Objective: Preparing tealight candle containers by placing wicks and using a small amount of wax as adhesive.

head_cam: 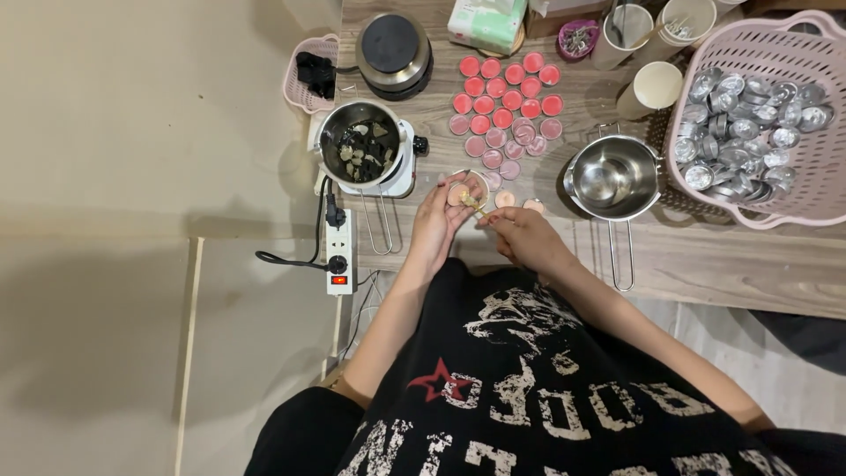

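Observation:
My left hand (438, 222) holds a small round tealight cup (460, 193) with pale wax, lifted just above the wooden table's near edge. My right hand (522, 234) pinches a thin stick (473, 204) whose tip rests in that cup. Beyond the hands lies a cluster of several small round cups filled with red wax (507, 88), with paler pink ones (502, 145) nearer to me. Two pale wax pieces (518, 202) sit on the table close to my right hand.
A steel pot of dark chunks (363, 148) stands on a white hot plate at left, beside a power strip (339, 251). A steel saucepan (612, 179) sits at right. A pink basket (775, 53) holds several empty metal cups. Cups and a box stand at the back.

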